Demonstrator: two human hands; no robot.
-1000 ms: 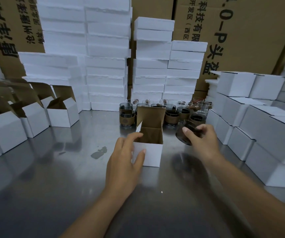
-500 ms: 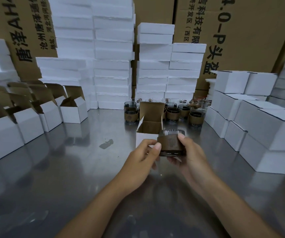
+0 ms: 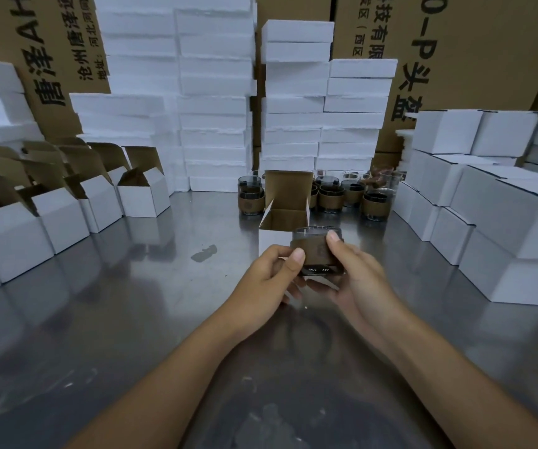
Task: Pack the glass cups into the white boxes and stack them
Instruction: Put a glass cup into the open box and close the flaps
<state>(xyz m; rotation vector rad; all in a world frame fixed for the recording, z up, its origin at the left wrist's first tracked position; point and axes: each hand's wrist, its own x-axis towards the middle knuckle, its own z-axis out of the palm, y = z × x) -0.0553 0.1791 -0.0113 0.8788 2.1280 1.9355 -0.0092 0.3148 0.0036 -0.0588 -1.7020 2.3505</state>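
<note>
Glass cup (image 3: 316, 251) | in left hand (image 3: 261, 281), right hand (image 3: 358, 280) | white box (image 3: 270, 242) partly hidden

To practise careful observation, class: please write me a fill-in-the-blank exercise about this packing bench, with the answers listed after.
The left hand and right hand hold the glass cup in ___ of the open white box.
The spare cups stand ___ that box.
The row of empty open boxes sits on the person's ___ side.
Missing words: front, behind, left.
</note>
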